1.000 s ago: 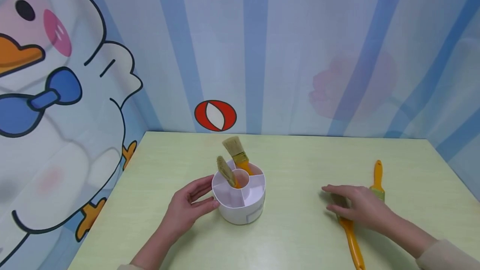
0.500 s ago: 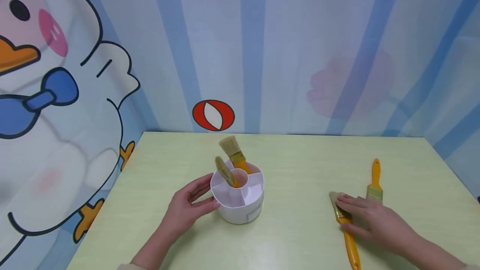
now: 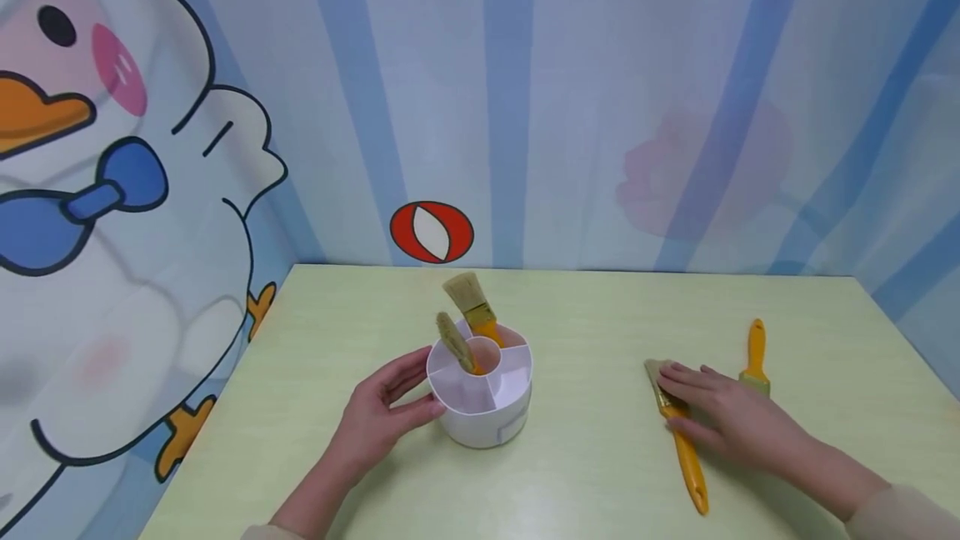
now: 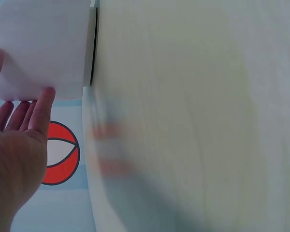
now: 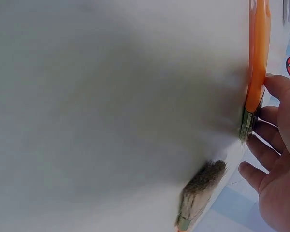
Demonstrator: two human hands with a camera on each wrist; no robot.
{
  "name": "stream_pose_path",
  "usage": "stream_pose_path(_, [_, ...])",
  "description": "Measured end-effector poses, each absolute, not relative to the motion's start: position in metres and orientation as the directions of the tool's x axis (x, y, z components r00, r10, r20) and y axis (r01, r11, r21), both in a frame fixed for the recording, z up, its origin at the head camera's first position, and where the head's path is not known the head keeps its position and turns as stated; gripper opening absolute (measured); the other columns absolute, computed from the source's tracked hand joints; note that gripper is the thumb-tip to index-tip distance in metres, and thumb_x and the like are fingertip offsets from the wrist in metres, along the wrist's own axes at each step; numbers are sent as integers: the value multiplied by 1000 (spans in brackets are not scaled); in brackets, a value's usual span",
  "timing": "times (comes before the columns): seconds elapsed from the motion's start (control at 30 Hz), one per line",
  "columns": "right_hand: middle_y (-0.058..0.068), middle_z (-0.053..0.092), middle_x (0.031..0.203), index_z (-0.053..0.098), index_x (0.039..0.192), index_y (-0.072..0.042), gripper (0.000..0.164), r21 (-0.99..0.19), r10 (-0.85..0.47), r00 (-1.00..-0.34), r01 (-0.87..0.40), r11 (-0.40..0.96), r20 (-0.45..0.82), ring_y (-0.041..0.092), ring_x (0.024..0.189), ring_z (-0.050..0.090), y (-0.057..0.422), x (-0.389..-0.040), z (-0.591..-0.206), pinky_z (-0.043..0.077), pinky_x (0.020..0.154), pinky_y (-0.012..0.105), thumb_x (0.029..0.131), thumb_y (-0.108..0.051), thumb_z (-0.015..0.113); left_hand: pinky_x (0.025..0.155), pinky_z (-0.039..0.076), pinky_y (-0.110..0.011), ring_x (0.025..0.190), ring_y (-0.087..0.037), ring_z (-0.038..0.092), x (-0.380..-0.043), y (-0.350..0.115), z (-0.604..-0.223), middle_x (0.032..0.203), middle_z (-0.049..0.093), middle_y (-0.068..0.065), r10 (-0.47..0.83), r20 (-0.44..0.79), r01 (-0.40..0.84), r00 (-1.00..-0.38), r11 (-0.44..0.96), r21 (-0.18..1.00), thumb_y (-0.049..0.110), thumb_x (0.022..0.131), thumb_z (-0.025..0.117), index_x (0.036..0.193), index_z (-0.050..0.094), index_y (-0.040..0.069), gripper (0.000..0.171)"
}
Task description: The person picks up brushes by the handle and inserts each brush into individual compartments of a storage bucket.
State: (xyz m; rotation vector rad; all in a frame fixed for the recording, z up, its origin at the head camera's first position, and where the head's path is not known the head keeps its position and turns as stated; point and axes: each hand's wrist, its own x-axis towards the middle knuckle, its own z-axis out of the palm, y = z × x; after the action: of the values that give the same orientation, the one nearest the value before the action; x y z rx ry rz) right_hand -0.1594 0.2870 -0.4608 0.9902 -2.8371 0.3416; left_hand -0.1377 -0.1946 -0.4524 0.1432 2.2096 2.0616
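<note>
A round white divided organizer (image 3: 480,427) stands on the table, also seen as a white block (image 4: 43,43) in the left wrist view. My left hand (image 3: 382,415) holds its left side, thumb at the front and fingers farther back. Two paintbrushes stand in it bristles up: a flat one (image 3: 471,298) in a rear compartment, another (image 3: 453,342) in the central cup. My right hand (image 3: 723,415) rests on an orange-handled paintbrush (image 3: 688,465) lying flat, fingers extended over its ferrule and bristles. Its thumb touches the orange handle (image 5: 259,63) in the right wrist view.
Another orange-handled paintbrush (image 3: 757,352) lies just behind my right hand, partly hidden by it; its bristles (image 5: 203,183) show in the right wrist view. The pale table (image 3: 585,340) meets a printed blue-striped backdrop (image 3: 570,107) at its far edge.
My right hand has come down onto the lying paintbrush, which has shifted away and slightly left over the last half second. The left hand keeps its hold on the organizer.
</note>
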Motion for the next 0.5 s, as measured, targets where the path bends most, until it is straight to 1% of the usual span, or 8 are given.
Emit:
stream_pose_path(0.13, [16,63,150,67,144,-3,55,-168,-621,-763,-646,745,181,39,133,64,282,-174,-459,50,110,60,99,-31,79,102,59,-34,146,-30,54,-136,-194,-454,156,59,-8,135,-11,0,-991,76,997,8,87,90,152,59,14,73])
stream_pose_path(0.3, [17,59,154,64,147,-3,55,-186,-613,-779,-627,757,131,40,139,58,277,-189,-457,44,116,62,102,-32,75,102,59,-34,145,-30,55,-135,-192,-455,154,60,-7,122,3,13,-993,82,997,7,86,90,151,60,15,71])
stream_pose_path(0.5, [17,57,156,61,149,-3,56,-206,-607,-789,-613,763,98,39,143,55,271,-202,-456,40,119,63,103,-33,73,102,59,-33,145,-29,55,-133,-191,-454,153,61,-6,103,6,16,-995,93,996,9,86,91,150,61,17,71])
